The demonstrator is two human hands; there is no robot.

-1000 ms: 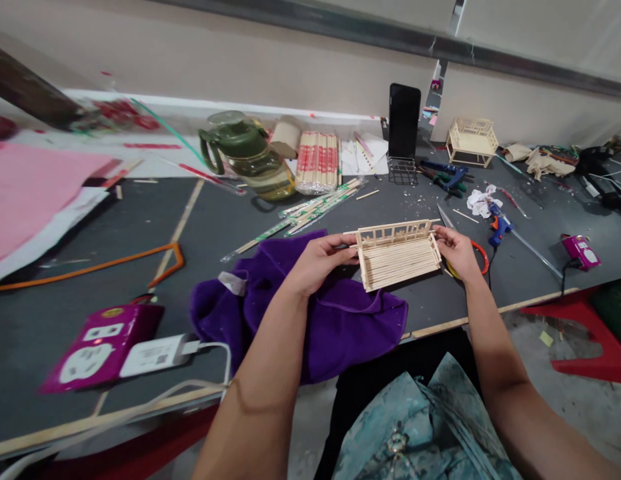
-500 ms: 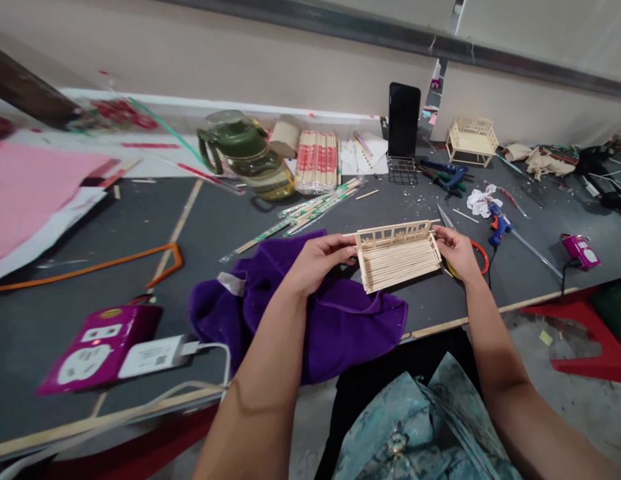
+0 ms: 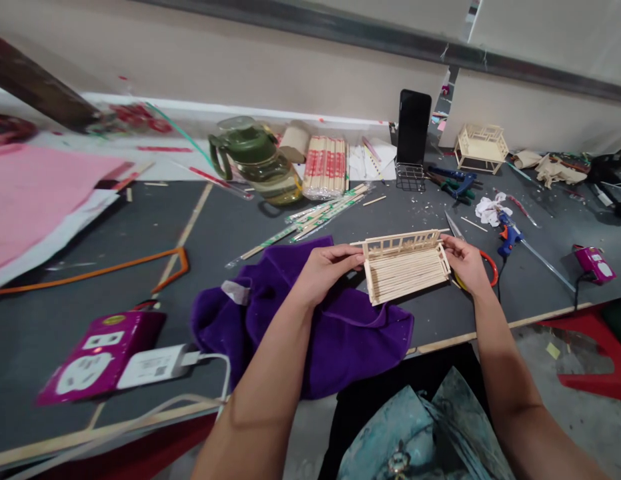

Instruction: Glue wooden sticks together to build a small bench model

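A miniature bench (image 3: 407, 273) of pale wooden sticks, with a slatted seat and a low railed back, is held between my two hands just over the table's front edge. My left hand (image 3: 333, 268) pinches its left end at the back rail. At the other end, the fingers of my right hand (image 3: 465, 263) close on the right back corner; part of that grip is hidden. Beneath my left forearm lies a crumpled purple towel (image 3: 285, 280). Scissors (image 3: 485, 267) with red and yellow handles rest partly behind my right hand.
Behind the bench are wrapped chopsticks (image 3: 310, 217), a green-lidded jug (image 3: 255, 160), a chopstick bundle (image 3: 326, 167) and a phone (image 3: 413, 127) on a wire stand. Rightward lie pliers (image 3: 457, 183), a glue gun (image 3: 510, 233) and another stick-built bench (image 3: 481, 148). A purple power socket (image 3: 103, 357) sits left.
The camera view has shifted slightly, so the whole scene sits a little further right and lower. Both hands keep their hold on the miniature bench.
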